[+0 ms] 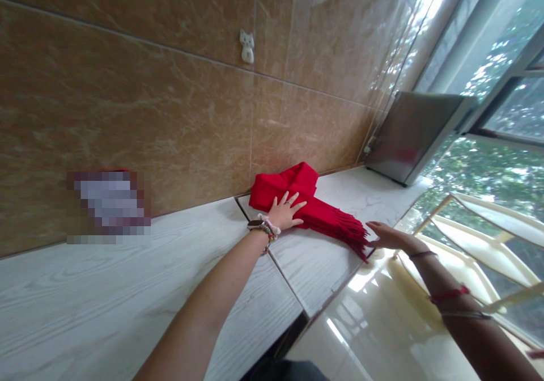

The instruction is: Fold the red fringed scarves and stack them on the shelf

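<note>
A red scarf (283, 191) lies on the pale wood-grain surface against the tiled wall, bunched into a loop at its far end. Its fringe (352, 228) fans out toward the right. My left hand (287, 212) rests flat on the scarf with its fingers spread. Beside the tips of the fringe is my right hand (382, 235), fingers stretched out and seemingly around nothing; whether it touches the strands I cannot tell.
A dark seam crosses the pale surface (178, 256) under my left wrist. A grey metallic box-like appliance (412, 134) stands at its far end. Cream shelving (463, 245) is at right, above shiny floor. A white cat-shaped hook (247, 46) and a blurred-out patch (113, 199) are on the wall.
</note>
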A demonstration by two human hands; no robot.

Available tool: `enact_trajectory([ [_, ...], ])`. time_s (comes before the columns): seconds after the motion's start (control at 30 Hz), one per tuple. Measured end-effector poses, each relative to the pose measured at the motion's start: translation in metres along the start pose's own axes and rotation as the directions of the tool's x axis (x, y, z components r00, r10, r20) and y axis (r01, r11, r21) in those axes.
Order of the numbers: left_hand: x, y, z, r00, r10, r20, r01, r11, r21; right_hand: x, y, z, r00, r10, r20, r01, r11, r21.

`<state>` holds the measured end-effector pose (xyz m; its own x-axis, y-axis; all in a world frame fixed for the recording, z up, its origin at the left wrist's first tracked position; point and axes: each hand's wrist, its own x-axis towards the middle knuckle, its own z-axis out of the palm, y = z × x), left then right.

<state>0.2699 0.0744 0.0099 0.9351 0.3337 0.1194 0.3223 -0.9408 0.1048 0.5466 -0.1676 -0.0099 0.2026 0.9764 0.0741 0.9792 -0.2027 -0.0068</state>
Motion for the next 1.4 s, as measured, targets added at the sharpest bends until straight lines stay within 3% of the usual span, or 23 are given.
enact_trajectory([
  [0.1,-0.007,0.002,0.001,0.998,0.019,-0.054,-0.017,0.999,0.035,0.014,-0.046,-0.032,0.989,-0.053,-0.135,0.055,0.998,0.008],
  [0.2,-0.031,-0.005,0.003,0.993,0.039,-0.108,-0.029,0.995,0.093,0.038,-0.122,-0.048,0.948,-0.222,-0.226,0.243,0.967,0.07],
  [0.27,-0.064,-0.021,0.003,0.993,0.024,-0.113,-0.01,0.992,0.125,0.055,-0.176,-0.046,0.914,-0.308,-0.264,0.34,0.936,0.088],
  [0.37,-0.139,-0.057,0.001,0.996,-0.058,-0.068,0.066,0.989,0.132,0.078,-0.247,-0.027,0.857,-0.459,-0.232,0.498,0.855,0.148],
  [0.53,-0.306,-0.125,-0.005,0.962,-0.261,-0.079,0.268,0.959,0.097,0.117,-0.357,0.017,0.758,-0.626,-0.185,0.652,0.709,0.269],
  [0.67,-0.423,-0.172,-0.006,0.85,-0.497,-0.177,0.508,0.861,0.025,0.142,-0.447,0.036,0.677,-0.678,-0.287,0.735,0.604,0.309],
  [0.77,-0.479,-0.197,-0.008,0.714,-0.653,-0.253,0.671,0.742,-0.02,0.151,-0.504,0.045,0.638,-0.712,-0.294,0.769,0.566,0.298],
  [0.83,-0.496,-0.205,-0.009,0.649,-0.71,-0.274,0.731,0.682,-0.035,0.151,-0.53,0.052,0.62,-0.738,-0.267,0.782,0.555,0.284],
  [0.87,-0.5,-0.205,-0.01,0.637,-0.72,-0.275,0.741,0.67,-0.038,0.151,-0.538,0.056,0.615,-0.748,-0.251,0.786,0.555,0.273],
  [1.0,-0.505,-0.198,-0.018,0.689,-0.679,-0.253,0.703,0.712,0.005,0.15,-0.546,0.07,0.62,-0.745,-0.248,0.785,0.58,0.22],
  [1.07,-0.515,-0.197,-0.027,0.687,-0.669,-0.283,0.711,0.699,0.073,0.155,-0.546,0.075,0.62,-0.733,-0.279,0.784,0.587,0.201],
  [1.1,-0.524,-0.198,-0.032,0.662,-0.68,-0.316,0.737,0.668,0.106,0.158,-0.548,0.077,0.615,-0.73,-0.297,0.788,0.583,0.197],
  [1.13,-0.536,-0.2,-0.038,0.615,-0.699,-0.365,0.777,0.616,0.131,0.161,-0.553,0.078,0.606,-0.729,-0.32,0.795,0.574,0.198],
  [1.2,-0.567,-0.207,-0.049,0.464,-0.737,-0.492,0.877,0.462,0.136,0.168,-0.573,0.077,0.579,-0.725,-0.373,0.814,0.538,0.219],
  [1.3,-0.616,-0.219,-0.061,0.174,-0.723,-0.669,0.978,0.209,0.029,0.172,-0.628,0.068,0.539,-0.727,-0.425,0.842,0.455,0.289],
  [1.4,-0.651,-0.23,-0.064,-0.137,-0.684,-0.717,0.983,-0.005,-0.184,0.169,-0.702,0.054,0.537,-0.754,-0.379,0.833,0.403,0.379],
])
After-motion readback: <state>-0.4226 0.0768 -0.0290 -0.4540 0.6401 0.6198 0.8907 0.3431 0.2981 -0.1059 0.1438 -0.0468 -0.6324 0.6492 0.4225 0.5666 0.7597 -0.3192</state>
